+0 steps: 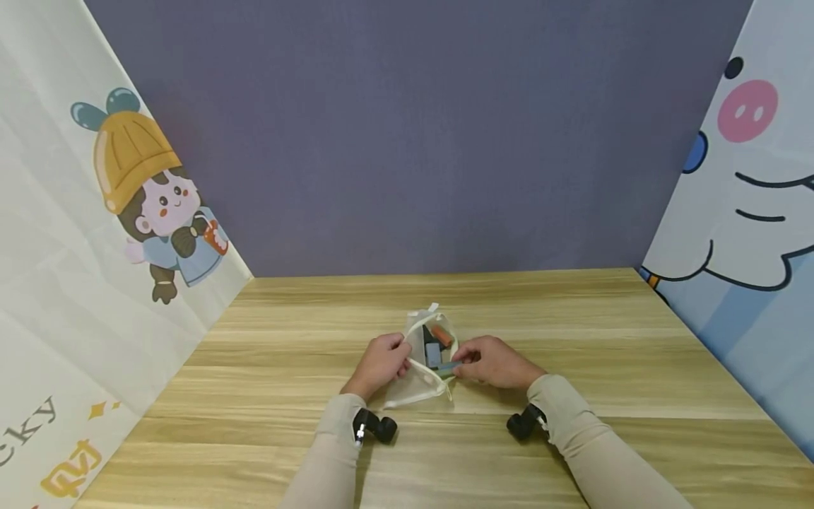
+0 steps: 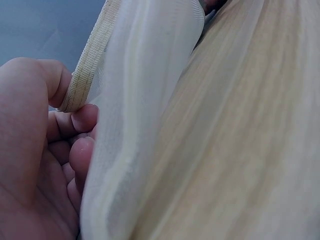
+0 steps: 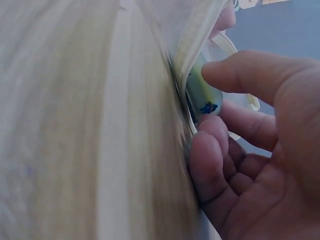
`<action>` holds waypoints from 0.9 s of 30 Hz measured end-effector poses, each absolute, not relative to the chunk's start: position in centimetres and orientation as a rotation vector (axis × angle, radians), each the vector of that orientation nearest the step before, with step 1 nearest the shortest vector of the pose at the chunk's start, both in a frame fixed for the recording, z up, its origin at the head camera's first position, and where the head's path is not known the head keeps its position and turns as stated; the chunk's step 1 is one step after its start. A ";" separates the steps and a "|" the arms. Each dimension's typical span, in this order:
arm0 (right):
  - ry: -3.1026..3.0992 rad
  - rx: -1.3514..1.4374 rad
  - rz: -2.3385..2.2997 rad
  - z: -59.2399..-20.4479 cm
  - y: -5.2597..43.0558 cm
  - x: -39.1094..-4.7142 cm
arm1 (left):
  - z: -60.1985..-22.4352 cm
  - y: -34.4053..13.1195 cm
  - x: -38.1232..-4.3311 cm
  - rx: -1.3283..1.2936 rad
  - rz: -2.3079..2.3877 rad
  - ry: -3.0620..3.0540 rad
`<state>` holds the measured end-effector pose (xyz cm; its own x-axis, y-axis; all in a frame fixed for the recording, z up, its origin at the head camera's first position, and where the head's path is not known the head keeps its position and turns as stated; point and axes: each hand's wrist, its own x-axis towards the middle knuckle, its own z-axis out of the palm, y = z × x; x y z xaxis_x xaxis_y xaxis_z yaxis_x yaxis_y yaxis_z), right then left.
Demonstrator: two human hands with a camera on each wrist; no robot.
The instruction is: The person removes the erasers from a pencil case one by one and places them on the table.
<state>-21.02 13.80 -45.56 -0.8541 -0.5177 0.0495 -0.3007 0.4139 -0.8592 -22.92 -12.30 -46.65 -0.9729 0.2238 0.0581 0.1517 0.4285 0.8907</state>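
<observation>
A translucent whitish zip pouch (image 1: pixel 407 392) lies on the table with its mouth spread apart. My left hand (image 1: pixel 381 364) pinches the zipper edge (image 2: pixel 95 55) of the pouch on its left side, between thumb and curled fingers. At the opposite side, my right hand (image 1: pixel 496 362) holds a pale green, round-ended stick (image 3: pixel 206 95) with a small dark blue mark near its tip, right at the opening. Inside the pouch show an orange piece (image 1: pixel 441 335), a grey-blue block (image 1: pixel 434 355) and something black (image 1: pixel 427 336). The green stick's far end is hidden by the pouch edge.
The wood-grain table (image 1: pixel 286 311) runs back to a dark grey-purple panel (image 1: pixel 420 141). Cartoon-printed sheets stand at the left (image 1: pixel 57 212) and right (image 1: pixel 763 311). A small black camera is strapped on each wrist.
</observation>
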 end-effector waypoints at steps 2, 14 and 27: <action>2.458 -0.728 -1.401 -45.6 13.8 -21.1 | -46.6 -12.3 -22.9 0.342 1.607 2.597; 2.459 -0.723 -1.395 -46.0 14.0 -21.4 | -46.7 -12.3 -22.9 0.354 1.605 2.605; 2.452 -0.711 -1.448 -45.4 13.9 -20.8 | -46.7 -12.3 -22.9 0.359 1.610 2.603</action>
<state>-20.85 13.89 -45.40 -0.8627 -0.5015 0.0653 -0.2993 0.4023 -0.8652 -22.88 -12.27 -46.70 -0.9711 0.2280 0.0708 0.1652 0.4276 0.8887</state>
